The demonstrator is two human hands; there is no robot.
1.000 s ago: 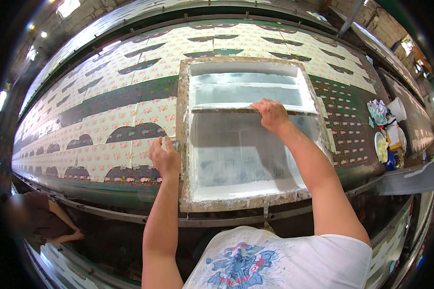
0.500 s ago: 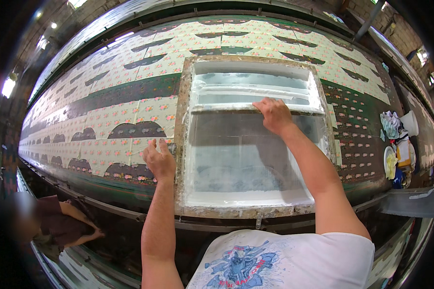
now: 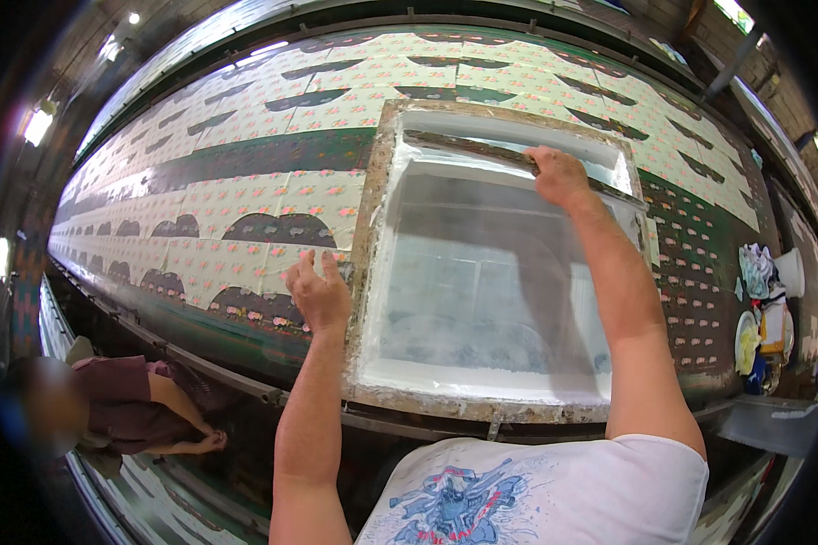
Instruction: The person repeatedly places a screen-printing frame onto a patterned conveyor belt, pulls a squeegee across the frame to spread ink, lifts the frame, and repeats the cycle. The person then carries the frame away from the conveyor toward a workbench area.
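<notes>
A large screen printing frame [image 3: 366,245] with worn, paint-crusted edges lies on the long table before me. Its mesh [image 3: 482,282] looks grey and see-through, bordered by white paint along the inner walls. My right hand [image 3: 562,174] is closed on the top edge of a squeegee [image 3: 468,149], a long dark wooden bar lying across the far part of the frame. Just outside the frame's left side, my left hand [image 3: 320,292] has its fingers spread and holds nothing; whether it touches the frame or the cloth, I cannot tell.
Cream floral fabric pieces [image 3: 273,195] with dark curved gaps cover the table. At the right stand a white bucket [image 3: 791,272], crumpled cloths [image 3: 756,270] and a bowl with yellow stuff [image 3: 747,341]. A grey trough [image 3: 773,422] sits at the near right. Another person [image 3: 118,400] is at the lower left.
My right hand has pushed the squeegee toward the far end of the frame, and its wooden top now shows, slanting. My left hand stays beside the frame. The whole view has shifted slightly.
</notes>
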